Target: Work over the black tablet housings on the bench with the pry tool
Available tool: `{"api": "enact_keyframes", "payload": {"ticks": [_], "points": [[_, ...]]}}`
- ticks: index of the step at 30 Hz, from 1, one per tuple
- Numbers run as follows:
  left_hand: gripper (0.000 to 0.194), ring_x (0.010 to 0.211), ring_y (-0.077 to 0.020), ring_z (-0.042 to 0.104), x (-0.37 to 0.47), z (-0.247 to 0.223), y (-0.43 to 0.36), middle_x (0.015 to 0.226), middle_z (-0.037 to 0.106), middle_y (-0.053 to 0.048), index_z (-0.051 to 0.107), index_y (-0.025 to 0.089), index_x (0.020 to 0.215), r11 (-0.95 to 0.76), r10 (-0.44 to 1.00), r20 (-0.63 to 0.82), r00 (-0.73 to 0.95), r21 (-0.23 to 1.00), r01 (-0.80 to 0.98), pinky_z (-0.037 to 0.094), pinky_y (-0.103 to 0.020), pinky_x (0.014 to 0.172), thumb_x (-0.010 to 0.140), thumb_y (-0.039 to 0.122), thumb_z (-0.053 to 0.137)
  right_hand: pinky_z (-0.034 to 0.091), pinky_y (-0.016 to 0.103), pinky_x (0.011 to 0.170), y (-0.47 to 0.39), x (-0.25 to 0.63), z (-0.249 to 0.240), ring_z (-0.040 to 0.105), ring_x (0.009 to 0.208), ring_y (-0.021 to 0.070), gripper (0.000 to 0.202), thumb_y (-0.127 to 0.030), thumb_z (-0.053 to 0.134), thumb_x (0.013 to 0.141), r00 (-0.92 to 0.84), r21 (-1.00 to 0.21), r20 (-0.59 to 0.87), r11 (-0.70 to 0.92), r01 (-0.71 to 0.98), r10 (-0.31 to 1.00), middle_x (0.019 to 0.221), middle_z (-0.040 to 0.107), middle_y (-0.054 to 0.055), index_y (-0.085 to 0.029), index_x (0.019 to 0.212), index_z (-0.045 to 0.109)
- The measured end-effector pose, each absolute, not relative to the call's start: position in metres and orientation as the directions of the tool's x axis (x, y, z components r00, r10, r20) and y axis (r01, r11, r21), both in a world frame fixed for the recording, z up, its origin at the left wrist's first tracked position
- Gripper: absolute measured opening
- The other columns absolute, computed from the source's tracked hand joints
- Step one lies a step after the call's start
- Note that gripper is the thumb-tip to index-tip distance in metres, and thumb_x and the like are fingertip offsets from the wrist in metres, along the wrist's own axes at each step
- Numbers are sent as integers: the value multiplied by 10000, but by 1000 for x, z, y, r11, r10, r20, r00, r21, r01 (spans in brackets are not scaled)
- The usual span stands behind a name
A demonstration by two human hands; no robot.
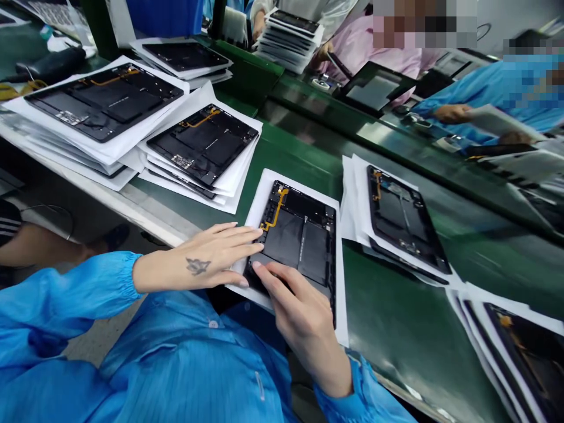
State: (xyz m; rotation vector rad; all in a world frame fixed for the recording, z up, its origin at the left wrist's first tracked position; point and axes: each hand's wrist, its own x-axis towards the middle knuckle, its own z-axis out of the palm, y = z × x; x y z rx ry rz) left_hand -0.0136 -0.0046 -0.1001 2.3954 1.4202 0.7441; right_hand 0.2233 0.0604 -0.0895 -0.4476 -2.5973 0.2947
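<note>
Directly before me an opened tablet housing, with black battery cells and an orange flex cable, lies on a white sheet. My left hand reaches in from the left, fingers stretched out, the fingertips resting at the housing's left edge beside the cable. Over the near part of the housing is my right hand, its fingers bent and drawn together at the near left corner. Whether anything small is between those fingertips is hidden.
Stacks of similar housings on white sheets stand left, beside it, right and near right. A blue bin is behind. Across the green bench other people handle panels; a power tool lies far left.
</note>
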Motion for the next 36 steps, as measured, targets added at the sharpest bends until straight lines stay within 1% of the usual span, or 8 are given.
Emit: {"api": "enact_keyframes", "payload": {"ticks": [7, 17, 22, 26, 30, 32, 33, 36], "points": [[563, 1496, -232, 371, -12, -101, -3, 1579, 424, -141, 423, 164, 1503, -501, 864, 316, 392, 456, 736, 255, -454, 1257, 1008, 382, 580, 548, 250, 710, 59, 223, -80, 685, 856, 162, 400, 5, 475, 950, -864, -216, 382, 940, 263, 329, 1002, 718, 90, -179, 1266, 639], [536, 1498, -218, 367, -9, -103, -3, 1572, 440, -138, 459, 134, 1475, -489, 869, 295, 397, 396, 777, 248, -419, 1264, 1026, 417, 535, 527, 252, 685, 59, 220, -81, 660, 821, 151, 326, -3, 499, 968, -868, -192, 378, 945, 266, 321, 982, 713, 86, -161, 1219, 635], [499, 1482, -213, 395, -9, -104, -3, 1552, 473, -126, 481, 135, 1451, -499, 859, 338, 385, 383, 777, 271, -409, 1254, 1030, 398, 530, 521, 257, 666, 60, 219, -77, 669, 828, 159, 277, -20, 485, 978, -894, -155, 346, 957, 244, 284, 992, 719, 103, -129, 1182, 637], [484, 1476, -213, 405, -7, -104, -2, 1549, 477, -124, 485, 130, 1440, -506, 853, 346, 390, 371, 778, 275, -396, 1247, 1037, 395, 515, 495, 270, 624, 60, 214, -67, 646, 760, 156, 264, -50, 427, 1007, -940, -15, 283, 981, 193, 190, 981, 728, 118, -97, 1139, 651], [503, 1469, -241, 416, -9, -105, 0, 1553, 464, -149, 486, 105, 1438, -525, 844, 339, 416, 360, 771, 329, -402, 1216, 1034, 403, 519, 409, 289, 539, 65, 204, -53, 555, 619, 137, 261, -109, 441, 1029, -980, 144, 181, 984, 108, 81, 849, 718, 67, -135, 925, 679], [518, 1464, -248, 423, -10, -107, 1, 1553, 462, -154, 481, 103, 1444, -533, 839, 338, 427, 346, 773, 342, -400, 1205, 1029, 409, 529, 403, 278, 534, 70, 202, -50, 574, 642, 135, 277, -138, 425, 1043, -988, 121, 132, 988, 93, 77, 832, 712, 52, -150, 933, 679], [525, 1461, -250, 428, -10, -109, 2, 1553, 461, -155, 481, 106, 1446, -535, 836, 340, 430, 337, 775, 344, -396, 1202, 1026, 416, 535, 424, 264, 551, 72, 203, -50, 604, 684, 136, 282, -143, 405, 1049, -989, 70, 123, 993, 96, 87, 870, 720, 58, -150, 986, 680], [540, 1463, -244, 426, -11, -116, 3, 1559, 457, -147, 479, 129, 1455, -538, 829, 363, 425, 314, 782, 338, -392, 1202, 1022, 448, 532, 528, 237, 699, 78, 212, -55, 682, 882, 146, 278, -139, 397, 1045, -964, -177, 177, 970, 166, 197, 1049, 726, 82, -169, 1137, 658]]}}
